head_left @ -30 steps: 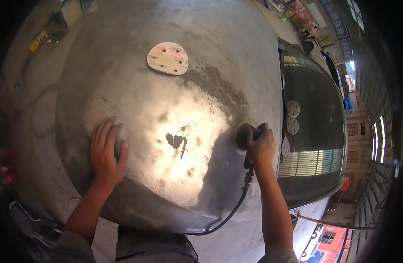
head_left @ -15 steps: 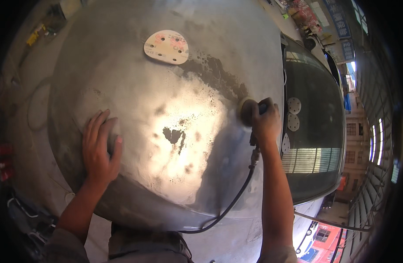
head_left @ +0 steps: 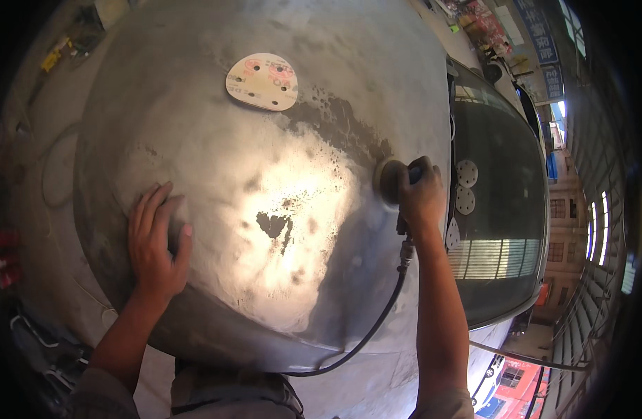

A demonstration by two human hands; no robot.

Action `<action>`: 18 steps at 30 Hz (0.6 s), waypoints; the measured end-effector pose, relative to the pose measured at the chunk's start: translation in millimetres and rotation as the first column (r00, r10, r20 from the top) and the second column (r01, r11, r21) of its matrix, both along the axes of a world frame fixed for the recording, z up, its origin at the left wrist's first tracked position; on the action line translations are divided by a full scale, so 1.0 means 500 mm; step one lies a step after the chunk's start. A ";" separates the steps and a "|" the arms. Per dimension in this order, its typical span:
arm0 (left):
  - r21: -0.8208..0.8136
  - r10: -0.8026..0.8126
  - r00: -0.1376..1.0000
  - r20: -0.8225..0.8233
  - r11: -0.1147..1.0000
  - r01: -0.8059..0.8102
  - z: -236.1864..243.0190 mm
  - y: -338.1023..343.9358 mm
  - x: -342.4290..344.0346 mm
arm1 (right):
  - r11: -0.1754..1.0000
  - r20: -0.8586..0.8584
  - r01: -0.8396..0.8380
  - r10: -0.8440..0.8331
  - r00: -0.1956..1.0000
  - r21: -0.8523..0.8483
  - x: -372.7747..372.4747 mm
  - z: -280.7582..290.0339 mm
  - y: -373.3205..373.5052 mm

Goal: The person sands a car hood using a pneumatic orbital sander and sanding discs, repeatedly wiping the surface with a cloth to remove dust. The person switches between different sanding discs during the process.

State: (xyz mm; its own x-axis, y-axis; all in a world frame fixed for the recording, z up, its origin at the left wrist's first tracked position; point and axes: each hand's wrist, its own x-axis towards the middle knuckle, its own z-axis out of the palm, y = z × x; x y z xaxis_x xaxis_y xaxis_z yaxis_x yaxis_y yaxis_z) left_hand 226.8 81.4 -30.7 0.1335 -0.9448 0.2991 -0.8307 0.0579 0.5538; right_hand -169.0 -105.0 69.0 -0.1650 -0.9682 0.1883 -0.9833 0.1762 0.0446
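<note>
My right hand [head_left: 423, 192] is wrapped round an air sander [head_left: 388, 183], whose round pad sits against the grey car hood [head_left: 216, 174] near the windshield side. A black hose [head_left: 377, 325] runs down from the sander's rear and over the hood's near edge. My left hand [head_left: 159, 241] lies on the left part of the hood, fingers stretched out and holding nothing. Farther back on the hood rests a pale sanding disc [head_left: 261, 82] with several holes and red print. Dark patches [head_left: 272, 225] show within a brightly lit, worn area between my hands.
Several smaller perforated discs [head_left: 466, 173] lie by the windshield [head_left: 499, 188] at the right. A thin rod or cable [head_left: 530, 356] stretches across the lower right. Red objects [head_left: 5, 255] and dark metal-framed gear [head_left: 45, 349] stand left of the car.
The sander in my right hand has shifted slightly left. The large sanding disc appears turned and a little nearer. My left hand stays nearly in place.
</note>
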 end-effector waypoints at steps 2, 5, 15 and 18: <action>0.007 -0.003 1.000 0.005 1.000 0.003 -0.001 0.002 0.002 | 0.999 0.013 -0.051 0.051 0.999 -0.012 0.011 -0.010 -0.006; 0.001 -0.018 1.000 -0.013 1.000 0.018 0.007 -0.001 0.001 | 0.998 0.014 0.031 -0.030 0.999 -0.056 -0.033 -0.008 -0.051; -0.014 -0.020 1.000 -0.022 1.000 0.020 0.003 -0.002 0.002 | 0.996 -0.008 0.028 -0.029 1.000 -0.084 -0.017 -0.012 -0.034; -0.011 -0.014 1.000 -0.008 1.000 0.014 0.000 -0.001 0.004 | 0.998 -0.012 -0.024 0.024 1.000 -0.062 0.012 -0.007 -0.001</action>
State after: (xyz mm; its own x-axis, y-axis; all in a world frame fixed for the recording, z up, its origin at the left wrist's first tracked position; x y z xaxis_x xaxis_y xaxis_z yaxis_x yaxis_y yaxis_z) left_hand 229.0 80.9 -30.7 0.1223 -0.9434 0.3081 -0.8254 0.0757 0.5595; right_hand -163.0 -105.6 65.3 -0.1392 -0.9581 0.2501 -0.9868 0.1552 0.0453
